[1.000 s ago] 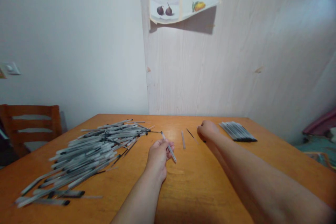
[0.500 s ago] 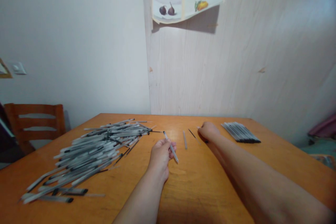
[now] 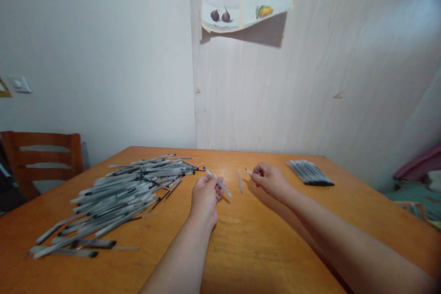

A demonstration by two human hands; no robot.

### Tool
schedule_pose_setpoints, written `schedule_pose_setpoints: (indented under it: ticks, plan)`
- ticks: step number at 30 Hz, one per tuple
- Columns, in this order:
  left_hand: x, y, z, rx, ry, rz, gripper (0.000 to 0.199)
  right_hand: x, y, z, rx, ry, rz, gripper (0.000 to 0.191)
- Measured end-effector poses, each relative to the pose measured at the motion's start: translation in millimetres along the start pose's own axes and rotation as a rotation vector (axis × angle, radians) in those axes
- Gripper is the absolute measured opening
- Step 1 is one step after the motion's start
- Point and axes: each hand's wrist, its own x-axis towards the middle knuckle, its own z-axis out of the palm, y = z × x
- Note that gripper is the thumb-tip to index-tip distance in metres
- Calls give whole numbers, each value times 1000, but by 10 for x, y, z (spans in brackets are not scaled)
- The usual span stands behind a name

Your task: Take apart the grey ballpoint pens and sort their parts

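Left hand (image 3: 206,191) is found clamped on a pen (image 3: 225,189), which is held above the worktop (image 3: 248,252) with its long axis on a slant, from the far left to the near right. Right hand (image 3: 272,180) is noted with thumb and fingers brought together on a small pale piece (image 3: 248,172); its exact kind cannot be told. The held pen lies to the left of the right hand, well apart from it, and its near end is turned toward that side. Between the two hands a thin pale tube (image 3: 240,181) is seen flat on the worktop, its length running away from the viewer. Beyond the left hand, leftward, a loose heap of pens (image 3: 119,197) is spread; rightward, a neat row of pens (image 3: 311,173) is recorded.
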Motion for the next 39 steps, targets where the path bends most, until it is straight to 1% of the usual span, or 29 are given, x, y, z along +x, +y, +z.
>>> schedule_pose_setpoints:
  ticks: [3,6,8,11,16,21,39]
  plan:
    - [-8,55,9,-70,-3,30,12,-257,-150,-58,34,-68,-20,9]
    - [-10,73,18,-103,-8,58,12,-469,-270,-56,70,-130,-45,7]
    - [-10,69,22,-102,-13,69,13,-570,-338,-29,83,-143,-57,6]
    - [-13,60,25,-93,-26,74,14,-655,-413,28,110,-139,-38,6]
    - [-25,53,31,-71,-24,87,14,-673,-441,102,180,-125,-2,11]
    - [-27,36,37,-64,-34,96,16,-659,-439,133,210,-126,-12,11]
    - [-46,-8,66,-12,-28,69,11,-655,-501,117,182,-99,-17,9]
